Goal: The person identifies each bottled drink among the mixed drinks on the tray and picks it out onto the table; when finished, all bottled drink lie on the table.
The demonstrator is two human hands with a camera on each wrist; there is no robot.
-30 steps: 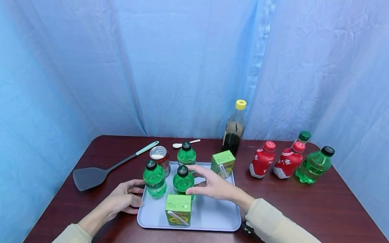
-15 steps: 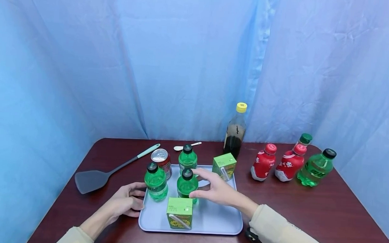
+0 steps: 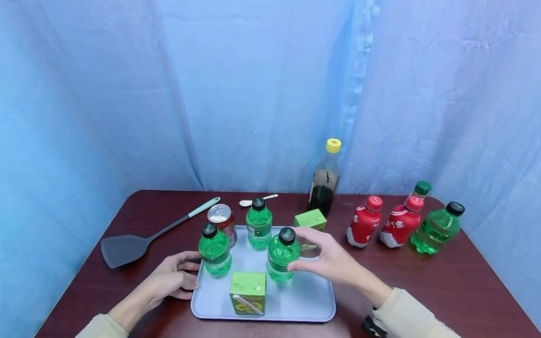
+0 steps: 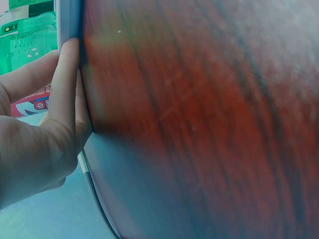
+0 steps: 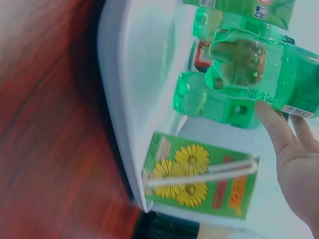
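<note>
My right hand (image 3: 327,258) holds a green soda bottle (image 3: 278,256) with a black cap between thumb and fingers, over the tray's middle. In the right wrist view its ridged underside shows, and the bottle (image 5: 269,69) appears raised off the tray. My left hand (image 3: 173,276) rests its fingertips against the left rim of the light tray (image 3: 299,307). Two more green bottles stand on the tray, one at the left (image 3: 215,256), another at the back (image 3: 259,226). A green drink carton (image 3: 248,295) with a straw is at the front; a second carton (image 3: 311,219) is partly behind my right hand.
A red can (image 3: 222,222) stands by the tray's back-left corner. A spatula (image 3: 133,245) lies left, a small white spoon (image 3: 258,201) behind. A dark sauce bottle (image 3: 325,183) stands behind the tray. Red bottles (image 3: 364,224) and another green bottle (image 3: 436,229) stand at the right.
My right hand has moved the green bottle to the right, away from the front carton and the left bottle. My left hand stays at the tray rim.
</note>
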